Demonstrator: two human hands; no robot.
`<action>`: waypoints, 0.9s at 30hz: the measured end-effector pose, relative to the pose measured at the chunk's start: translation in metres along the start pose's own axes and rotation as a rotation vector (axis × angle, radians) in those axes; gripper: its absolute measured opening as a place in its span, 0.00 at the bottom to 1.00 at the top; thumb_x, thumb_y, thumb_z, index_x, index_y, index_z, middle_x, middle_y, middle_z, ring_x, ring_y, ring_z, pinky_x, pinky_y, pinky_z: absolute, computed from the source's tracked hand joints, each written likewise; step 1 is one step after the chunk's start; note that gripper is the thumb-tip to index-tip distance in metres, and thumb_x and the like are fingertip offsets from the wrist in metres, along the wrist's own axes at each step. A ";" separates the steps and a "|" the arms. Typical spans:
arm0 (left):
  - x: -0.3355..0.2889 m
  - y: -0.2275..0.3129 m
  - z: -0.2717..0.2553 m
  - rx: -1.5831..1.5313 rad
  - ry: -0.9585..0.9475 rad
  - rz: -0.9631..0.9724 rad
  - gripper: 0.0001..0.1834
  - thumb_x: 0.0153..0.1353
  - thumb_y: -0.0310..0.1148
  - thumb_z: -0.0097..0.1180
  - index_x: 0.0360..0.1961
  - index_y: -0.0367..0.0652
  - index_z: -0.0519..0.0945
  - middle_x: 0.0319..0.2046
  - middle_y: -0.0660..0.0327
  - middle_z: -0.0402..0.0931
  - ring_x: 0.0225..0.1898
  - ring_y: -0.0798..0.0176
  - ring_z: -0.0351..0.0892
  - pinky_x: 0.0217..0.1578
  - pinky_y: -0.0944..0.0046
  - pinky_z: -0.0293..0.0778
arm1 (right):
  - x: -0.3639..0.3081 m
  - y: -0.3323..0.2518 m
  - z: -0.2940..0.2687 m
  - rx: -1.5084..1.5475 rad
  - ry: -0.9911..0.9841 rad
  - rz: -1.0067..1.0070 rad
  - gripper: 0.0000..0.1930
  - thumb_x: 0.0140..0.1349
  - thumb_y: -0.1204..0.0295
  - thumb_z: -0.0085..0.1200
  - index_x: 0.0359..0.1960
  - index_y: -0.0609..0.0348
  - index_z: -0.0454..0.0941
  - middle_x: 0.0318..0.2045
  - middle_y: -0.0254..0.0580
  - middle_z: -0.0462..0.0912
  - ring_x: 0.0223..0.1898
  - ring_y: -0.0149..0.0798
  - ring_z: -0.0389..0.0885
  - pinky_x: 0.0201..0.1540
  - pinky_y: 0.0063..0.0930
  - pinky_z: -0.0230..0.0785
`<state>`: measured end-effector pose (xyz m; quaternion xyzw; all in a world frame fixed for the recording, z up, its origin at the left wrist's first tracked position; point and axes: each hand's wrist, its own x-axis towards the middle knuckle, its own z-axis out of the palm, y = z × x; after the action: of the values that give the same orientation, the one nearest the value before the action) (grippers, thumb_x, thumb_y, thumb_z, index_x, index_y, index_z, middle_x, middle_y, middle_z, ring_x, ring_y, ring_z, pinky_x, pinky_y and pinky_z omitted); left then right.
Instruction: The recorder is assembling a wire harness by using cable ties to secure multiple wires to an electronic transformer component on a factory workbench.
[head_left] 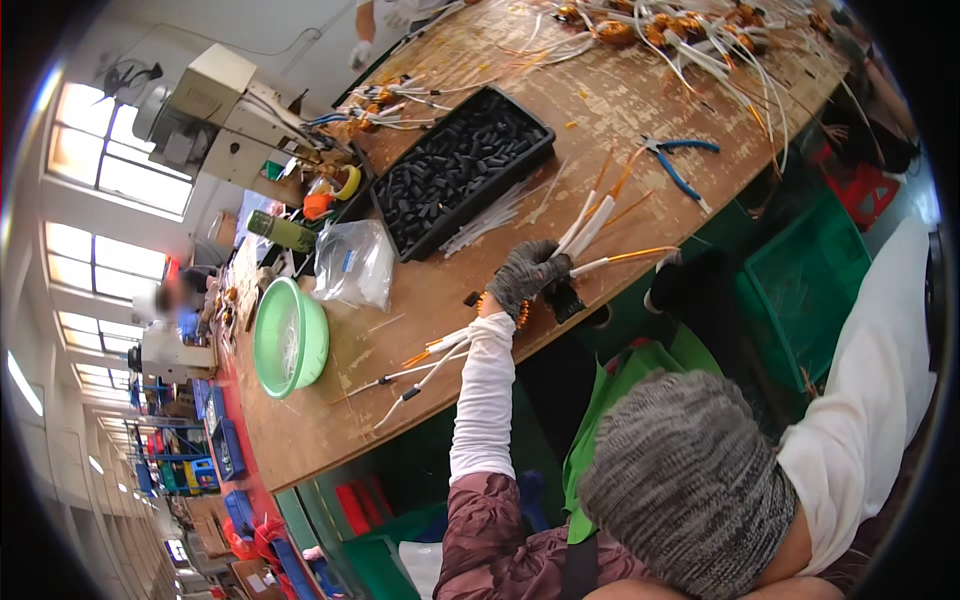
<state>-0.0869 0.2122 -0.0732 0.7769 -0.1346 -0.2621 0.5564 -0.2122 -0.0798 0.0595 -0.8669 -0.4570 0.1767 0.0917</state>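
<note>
My left hand (526,274), in a dark grey glove and white sleeve, is closed around a copper-wound ring coil (490,304) at the table's near edge. Most of the coil is hidden under the glove. White-sleeved leads (590,226) with bare copper-coloured ends fan out past the fingers, and one lead (628,257) points right over the edge. More white leads (430,352), some with black sleeves, lie toward the left. A black object (563,299) beside the hand is unclear. A white-sleeved arm (862,360) rises at the right, its hand outside the picture.
Beyond the hand stands a black tray (408,240) of short black tubes. Blue-handled pliers (680,165) lie rightward; a green bowl (318,345) and clear bag (355,262) leftward. A coil pile (690,35) is at the back. A grey knit hat (690,480) fills the lower right.
</note>
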 end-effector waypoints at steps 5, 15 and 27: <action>-0.002 0.001 -0.015 -0.017 -0.014 -0.068 0.13 0.56 0.37 0.55 0.32 0.36 0.78 0.20 0.63 0.74 0.21 0.71 0.71 0.23 0.69 0.67 | 0.007 -0.003 0.011 0.103 0.020 0.036 0.05 0.43 0.70 0.52 0.22 0.55 0.77 0.17 0.40 0.75 0.21 0.42 0.76 0.23 0.36 0.66; 0.001 -0.019 0.003 -0.194 0.309 -0.183 0.15 0.56 0.37 0.55 0.38 0.34 0.77 0.23 0.61 0.76 0.26 0.70 0.74 0.28 0.69 0.69 | 0.020 -0.034 0.041 0.202 -0.005 0.011 0.05 0.42 0.69 0.52 0.21 0.55 0.76 0.15 0.40 0.74 0.19 0.42 0.75 0.21 0.36 0.65; -0.004 0.003 0.003 -0.014 0.076 0.094 0.15 0.60 0.39 0.51 0.31 0.35 0.76 0.20 0.63 0.74 0.22 0.71 0.71 0.24 0.70 0.68 | 0.012 -0.033 0.057 0.187 -0.027 -0.048 0.05 0.40 0.69 0.53 0.20 0.55 0.75 0.13 0.40 0.73 0.16 0.43 0.74 0.19 0.37 0.64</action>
<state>-0.0915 0.2103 -0.0703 0.7752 -0.1480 -0.2068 0.5783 -0.2534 -0.0515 0.0146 -0.8409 -0.4602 0.2283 0.1704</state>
